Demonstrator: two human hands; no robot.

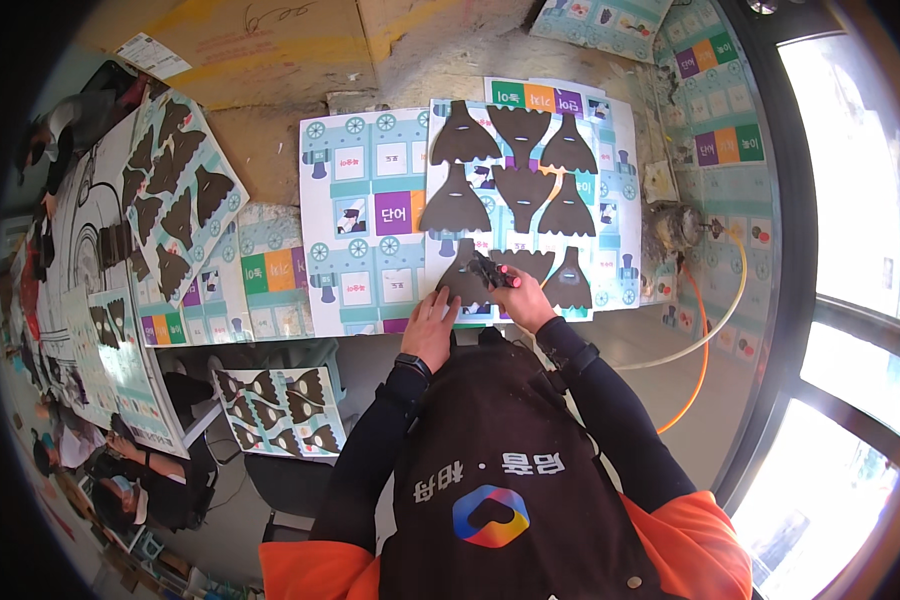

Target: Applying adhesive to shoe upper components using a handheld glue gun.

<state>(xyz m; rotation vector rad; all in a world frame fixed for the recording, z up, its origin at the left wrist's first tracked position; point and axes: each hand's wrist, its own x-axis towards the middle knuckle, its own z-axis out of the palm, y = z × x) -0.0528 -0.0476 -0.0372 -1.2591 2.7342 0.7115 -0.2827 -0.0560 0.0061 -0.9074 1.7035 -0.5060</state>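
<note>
Several dark fan-shaped pieces (457,207) with scalloped edges lie in rows on a printed sheet (613,215), most with a small pale slit. At the near left corner of this group, my left hand (430,330) lies with fingers stretched over the lower edge of one dark piece (463,280). My right hand (525,301) is closed round a black hand tool with a pinkish-red end (488,271). The tool's tip is over that same piece; its exact kind is hard to make out.
More dark pieces lie on a sheet (232,225) to the left and on a board (278,447) at a chair. Brown cardboard (270,50) covers the far side. A yellow hose (745,270) and an orange hose (707,345) hang at the right. Other people (120,490) are at the far left.
</note>
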